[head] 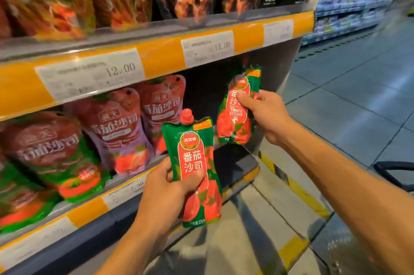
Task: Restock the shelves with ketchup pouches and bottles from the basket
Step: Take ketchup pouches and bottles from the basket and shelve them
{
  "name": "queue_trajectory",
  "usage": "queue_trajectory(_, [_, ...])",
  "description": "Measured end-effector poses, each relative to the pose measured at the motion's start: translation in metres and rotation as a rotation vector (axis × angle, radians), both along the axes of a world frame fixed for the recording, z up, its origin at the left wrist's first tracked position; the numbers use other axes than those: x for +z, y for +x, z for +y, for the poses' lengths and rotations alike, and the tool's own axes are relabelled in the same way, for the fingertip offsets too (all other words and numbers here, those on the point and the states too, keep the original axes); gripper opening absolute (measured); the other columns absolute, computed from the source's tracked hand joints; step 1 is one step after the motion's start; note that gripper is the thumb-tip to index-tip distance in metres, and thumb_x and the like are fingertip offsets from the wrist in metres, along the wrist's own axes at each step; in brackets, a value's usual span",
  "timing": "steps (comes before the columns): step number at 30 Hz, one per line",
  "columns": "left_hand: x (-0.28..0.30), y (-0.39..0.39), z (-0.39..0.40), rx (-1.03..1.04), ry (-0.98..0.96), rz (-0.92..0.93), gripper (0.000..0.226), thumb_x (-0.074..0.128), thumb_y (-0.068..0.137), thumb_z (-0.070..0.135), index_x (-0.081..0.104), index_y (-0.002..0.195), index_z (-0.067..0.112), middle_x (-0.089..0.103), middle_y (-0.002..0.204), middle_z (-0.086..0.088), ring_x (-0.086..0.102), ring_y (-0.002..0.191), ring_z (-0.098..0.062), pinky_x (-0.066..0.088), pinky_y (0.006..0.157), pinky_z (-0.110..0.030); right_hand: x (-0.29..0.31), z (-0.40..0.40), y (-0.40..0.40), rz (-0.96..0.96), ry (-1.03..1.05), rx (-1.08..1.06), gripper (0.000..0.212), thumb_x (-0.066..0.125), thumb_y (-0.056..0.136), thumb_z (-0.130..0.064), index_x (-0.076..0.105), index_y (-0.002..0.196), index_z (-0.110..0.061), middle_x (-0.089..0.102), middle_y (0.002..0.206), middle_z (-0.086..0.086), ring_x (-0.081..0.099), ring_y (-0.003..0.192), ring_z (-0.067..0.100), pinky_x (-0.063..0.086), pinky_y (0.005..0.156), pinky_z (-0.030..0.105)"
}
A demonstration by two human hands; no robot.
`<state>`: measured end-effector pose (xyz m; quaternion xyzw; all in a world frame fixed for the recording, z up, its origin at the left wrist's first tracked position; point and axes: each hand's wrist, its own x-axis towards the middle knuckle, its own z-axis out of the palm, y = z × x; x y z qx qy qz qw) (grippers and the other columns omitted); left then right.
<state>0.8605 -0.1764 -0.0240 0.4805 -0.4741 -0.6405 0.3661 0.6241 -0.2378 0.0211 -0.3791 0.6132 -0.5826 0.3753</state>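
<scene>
Ketchup pouch (192, 162) sits pinched in the left hand (167, 187), below the lower shelf (89, 209) edge; the right hand (263, 113) grips another pouch (237, 115), seemingly over that shelf's bare right end.

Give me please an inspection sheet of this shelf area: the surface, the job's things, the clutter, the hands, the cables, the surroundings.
Surface: lower shelf, bare dark gap at its right end.
Job's things: green ketchup pouch, upright, off the shelf; second green pouch over the gap.
Clutter: red and purple ketchup pouches standing left of the gap.
Hands: left hand grips the first pouch; right hand grips the second.
Cables: nothing seen.
Surroundings: upper shelf with price labels; tiled aisle floor.
</scene>
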Motion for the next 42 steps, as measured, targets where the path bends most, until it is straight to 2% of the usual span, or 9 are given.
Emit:
queue_trajectory(4, [-0.006,-0.001,-0.009,0.011,-0.027,-0.020,0.029,0.080,0.079,0.014,0.070,0.104,0.025,0.078,0.093,0.004,0.076,0.082,-0.015,0.055,0.074,-0.035,-0.004,-0.043,0.000,0.105,-0.034,-0.001,0.019,0.070,0.094,-0.023,0.062,0.080,-0.014,0.070,0.079,0.006,0.069,0.069,0.013,0.058,0.064,0.028])
queue_trajectory(6, [-0.007,-0.003,-0.011,0.026,-0.027,-0.011,0.031,0.081,0.077,0.011,0.070,0.103,0.025,0.078,0.091,0.005,0.076,0.081,-0.013,0.055,0.072,-0.032,-0.006,-0.057,0.001,0.053,-0.064,0.046,0.012,0.069,0.095,-0.026,0.065,0.090,-0.015,0.074,0.086,0.004,0.072,0.076,0.016,0.061,0.071,0.032])
queue_trajectory(11, [-0.007,-0.010,-0.015,0.038,0.006,0.046,0.028,0.078,0.079,0.006,0.071,0.102,0.021,0.078,0.090,-0.001,0.076,0.079,-0.020,0.058,0.061,-0.028,-0.012,-0.079,0.010,-0.062,-0.218,0.105,0.011,0.067,0.097,-0.018,0.063,0.107,-0.015,0.074,0.097,-0.002,0.072,0.084,0.006,0.058,0.073,0.024])
queue_trajectory(16, [-0.007,-0.011,-0.016,0.063,0.001,0.105,0.043,0.079,0.065,0.013,0.071,0.107,0.018,0.078,0.093,-0.004,0.076,0.081,-0.021,0.057,0.056,-0.022,-0.024,-0.080,0.009,0.060,-0.200,0.251,0.013,0.061,0.099,-0.011,0.060,0.110,-0.019,0.069,0.102,-0.006,0.069,0.085,-0.005,0.054,0.071,0.015])
queue_trajectory(19, [-0.008,-0.006,-0.017,0.093,-0.019,0.125,0.045,0.078,0.061,0.018,0.072,0.106,0.020,0.078,0.093,-0.005,0.076,0.080,-0.021,0.056,0.055,-0.021,-0.024,-0.072,-0.006,0.291,-0.084,0.354,0.028,0.069,0.094,-0.014,0.056,0.116,-0.025,0.067,0.107,-0.010,0.065,0.096,-0.003,0.053,0.074,0.012])
queue_trajectory(24, [-0.011,-0.004,-0.017,0.126,-0.006,0.163,0.050,0.079,0.058,0.020,0.073,0.107,0.018,0.078,0.094,-0.010,0.076,0.081,-0.025,0.057,0.056,-0.023,-0.041,-0.066,-0.009,0.410,-0.024,0.367,0.056,0.079,0.083,-0.002,0.052,0.132,-0.009,0.067,0.109,-0.005,0.065,0.093,-0.004,0.052,0.075,0.008])
queue_trajectory(30, [-0.014,0.001,-0.018,0.128,-0.011,0.187,0.059,0.082,0.052,0.023,0.071,0.110,0.020,0.077,0.099,-0.010,0.076,0.088,-0.027,0.060,0.062,-0.027,-0.044,-0.085,0.005,0.376,-0.008,0.319,0.056,0.079,0.082,-0.001,0.050,0.130,-0.002,0.065,0.126,0.015,0.065,0.116,0.027,0.054,0.100,0.042])
queue_trajectory(35, [-0.013,0.002,-0.022,0.132,-0.029,0.184,0.059,0.082,0.051,0.024,0.072,0.109,0.019,0.077,0.099,-0.010,0.076,0.087,-0.026,0.058,0.059,-0.024,-0.044,-0.112,0.020,0.590,0.021,0.312,0.064,0.081,0.084,-0.022,0.052,0.138,-0.008,0.064,0.132,0.009,0.061,0.121,0.024,0.050,0.104,0.039])
queue_trajectory(42, [-0.007,-0.007,-0.025,0.119,-0.037,0.182,0.042,0.076,0.066,0.018,0.072,0.108,0.018,0.078,0.097,-0.006,0.076,0.083,-0.023,0.057,0.056,-0.021,-0.036,-0.108,0.029,0.619,0.052,0.268,0.068,0.080,0.085,-0.032,0.049,0.142,-0.011,0.062,0.134,0.006,0.060,0.122,0.020,0.050,0.097,0.029])
